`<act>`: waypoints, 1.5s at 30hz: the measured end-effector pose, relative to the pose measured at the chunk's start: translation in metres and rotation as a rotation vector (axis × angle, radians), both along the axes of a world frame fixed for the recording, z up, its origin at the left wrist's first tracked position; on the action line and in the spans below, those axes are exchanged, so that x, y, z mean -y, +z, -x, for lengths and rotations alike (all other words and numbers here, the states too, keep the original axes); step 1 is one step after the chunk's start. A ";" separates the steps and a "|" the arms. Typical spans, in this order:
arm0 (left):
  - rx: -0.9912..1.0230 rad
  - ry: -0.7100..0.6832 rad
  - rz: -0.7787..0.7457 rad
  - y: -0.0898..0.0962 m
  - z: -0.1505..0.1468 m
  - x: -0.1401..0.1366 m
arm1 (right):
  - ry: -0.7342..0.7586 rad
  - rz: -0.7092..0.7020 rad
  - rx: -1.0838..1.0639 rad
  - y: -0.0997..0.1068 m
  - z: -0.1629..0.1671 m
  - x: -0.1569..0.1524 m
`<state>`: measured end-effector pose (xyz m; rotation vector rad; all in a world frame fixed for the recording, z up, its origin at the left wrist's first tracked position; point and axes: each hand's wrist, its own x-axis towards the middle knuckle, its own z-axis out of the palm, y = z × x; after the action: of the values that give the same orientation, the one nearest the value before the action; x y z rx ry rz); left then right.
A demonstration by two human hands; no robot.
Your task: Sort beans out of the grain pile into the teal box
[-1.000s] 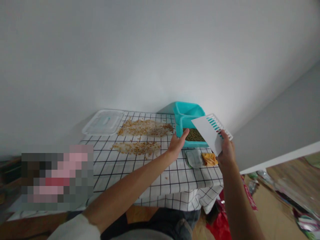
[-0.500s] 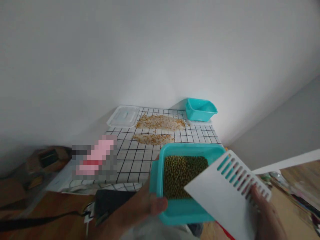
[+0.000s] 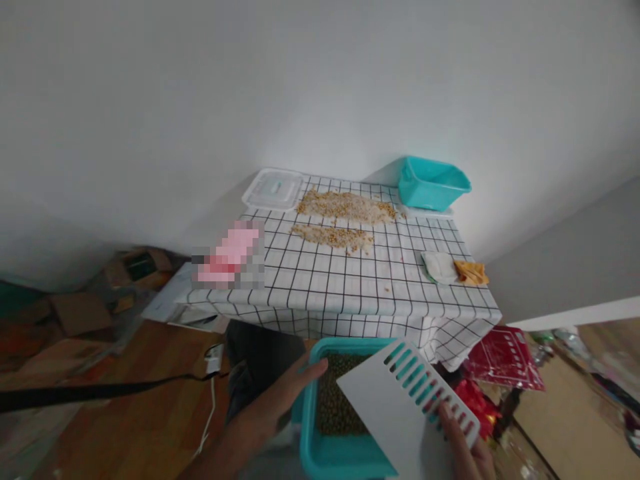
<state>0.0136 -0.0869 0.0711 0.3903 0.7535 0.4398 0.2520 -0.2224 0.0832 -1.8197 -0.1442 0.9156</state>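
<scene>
Drawn off the table to bottom centre, the bin could spill beans if the left hand, gripping one side, slips while the right hand grips the scoop.

At the bottom centre of the frame, a turquoise tub looks like smooth plastic with a soft sheen; the beans inside have a pebbly surface. The white slotted sheet over it is smooth and matt, seemingly plastic. At the upper right, another tub shows the same smooth plastic. The lid, left of centre, is translucent plastic. Mid-frame, 2 rough, grainy spreads lie on the woven-looking tablecloth. At the lower right, the red packaging is glossy, crinkled plastic; the wall is smooth and matt.
</scene>
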 end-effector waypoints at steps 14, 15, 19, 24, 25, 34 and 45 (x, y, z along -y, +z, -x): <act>-0.196 -0.093 -0.029 -0.042 -0.027 -0.052 | -0.047 -0.305 0.318 0.011 -0.073 -0.051; -0.201 -0.093 -0.018 -0.047 -0.027 -0.054 | -0.002 -0.313 0.410 0.015 -0.086 -0.065; -0.248 -0.060 0.009 -0.062 -0.024 -0.063 | 0.204 -0.366 0.732 0.030 -0.117 -0.131; -0.263 -0.029 0.026 -0.063 -0.017 -0.067 | 0.290 -0.403 0.741 0.029 -0.124 -0.176; -0.254 -0.021 0.024 -0.062 -0.015 -0.066 | 0.290 -0.391 0.737 0.027 -0.124 -0.179; -0.198 -0.028 0.010 -0.055 0.002 -0.063 | 0.319 -0.324 0.689 0.015 -0.125 -0.176; -0.139 -0.012 -0.011 -0.064 0.003 -0.061 | 0.483 -0.351 0.844 0.021 -0.119 -0.184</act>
<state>0.0105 -0.0262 0.0067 0.4388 0.8838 0.4082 0.3711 -0.0386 0.1042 -1.7486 -1.2327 0.3343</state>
